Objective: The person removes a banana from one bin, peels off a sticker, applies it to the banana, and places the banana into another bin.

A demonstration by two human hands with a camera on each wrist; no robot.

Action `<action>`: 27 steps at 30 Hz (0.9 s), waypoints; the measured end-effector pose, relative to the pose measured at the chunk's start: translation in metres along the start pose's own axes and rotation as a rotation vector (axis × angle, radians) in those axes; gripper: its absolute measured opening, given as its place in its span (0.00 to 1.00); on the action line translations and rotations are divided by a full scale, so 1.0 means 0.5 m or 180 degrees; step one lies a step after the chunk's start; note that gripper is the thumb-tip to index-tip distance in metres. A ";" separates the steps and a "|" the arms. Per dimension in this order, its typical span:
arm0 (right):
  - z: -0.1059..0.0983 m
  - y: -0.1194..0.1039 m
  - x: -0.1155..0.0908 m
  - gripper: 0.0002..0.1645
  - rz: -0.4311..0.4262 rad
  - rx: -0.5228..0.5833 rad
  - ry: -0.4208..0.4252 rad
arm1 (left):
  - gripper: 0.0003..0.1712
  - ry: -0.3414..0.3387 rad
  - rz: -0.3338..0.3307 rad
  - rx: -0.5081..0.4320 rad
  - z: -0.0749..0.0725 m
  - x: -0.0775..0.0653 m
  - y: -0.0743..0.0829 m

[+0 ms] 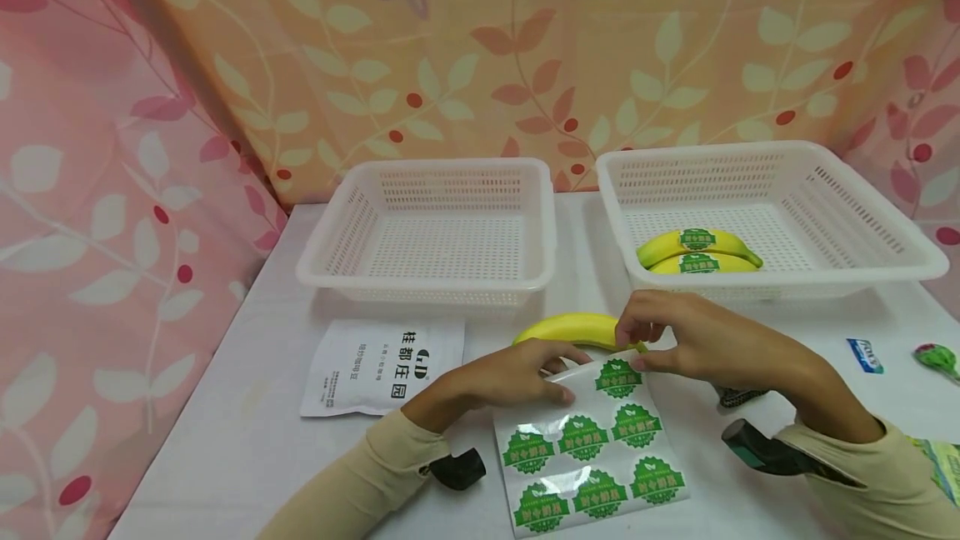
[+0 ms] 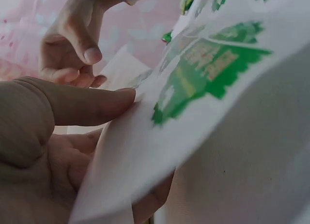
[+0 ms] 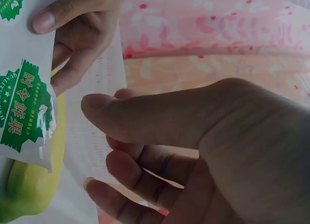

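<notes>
My left hand (image 1: 517, 373) pinches the upper left edge of a white sheet of round green stickers (image 1: 582, 438). In the left wrist view the thumb lies on the sheet's face, with fingers behind it. My right hand (image 1: 693, 340) hovers at the sheet's upper right corner, close to a green sticker (image 1: 619, 377). The right wrist view shows its thumb and fingers (image 3: 145, 120) loosely bent, apart from the sheet, with nothing visible between them. A yellow banana (image 1: 570, 329) lies just behind the sheet, partly hidden by it and both hands.
Behind stand two white plastic baskets; the left basket (image 1: 427, 282) holds nothing visible, the right basket (image 1: 817, 276) holds two stickered bananas (image 1: 697, 250). A white pouch (image 1: 382, 365) lies left. A small blue packet (image 1: 866, 355) and a green wrapped item (image 1: 937, 358) lie right.
</notes>
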State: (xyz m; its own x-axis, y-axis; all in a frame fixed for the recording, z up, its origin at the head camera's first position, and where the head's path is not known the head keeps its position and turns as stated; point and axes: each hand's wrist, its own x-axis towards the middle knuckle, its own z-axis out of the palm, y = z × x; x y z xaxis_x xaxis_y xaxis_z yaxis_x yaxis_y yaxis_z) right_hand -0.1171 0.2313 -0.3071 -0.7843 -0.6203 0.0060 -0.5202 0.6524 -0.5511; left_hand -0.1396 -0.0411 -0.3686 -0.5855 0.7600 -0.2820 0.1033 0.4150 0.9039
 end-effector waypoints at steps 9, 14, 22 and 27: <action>0.017 0.000 0.009 0.16 0.0100 0.0248 -0.0413 | 0.38 -0.0118 0.0047 -0.0653 -0.006 -0.001 0.000; 0.032 0.001 0.015 0.22 0.0099 0.0236 -0.0457 | 0.41 -0.0124 0.0016 -0.0840 -0.005 -0.002 0.001; 0.030 0.001 0.015 0.09 0.0047 0.0305 -0.0583 | 0.41 -0.0214 0.0149 -0.0772 -0.004 0.005 -0.005; 0.013 -0.002 0.009 0.06 0.0228 0.0296 -0.0572 | 0.41 -0.0138 0.0318 0.0118 0.007 0.008 -0.010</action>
State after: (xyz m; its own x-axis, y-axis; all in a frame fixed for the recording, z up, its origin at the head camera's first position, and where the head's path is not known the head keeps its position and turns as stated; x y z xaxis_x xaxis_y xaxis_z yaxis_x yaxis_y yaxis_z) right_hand -0.1176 0.2251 -0.3120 -0.7409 -0.6470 -0.1802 -0.4254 0.6597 -0.6195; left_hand -0.1398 -0.0383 -0.3752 -0.5356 0.8191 -0.2054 0.1897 0.3537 0.9159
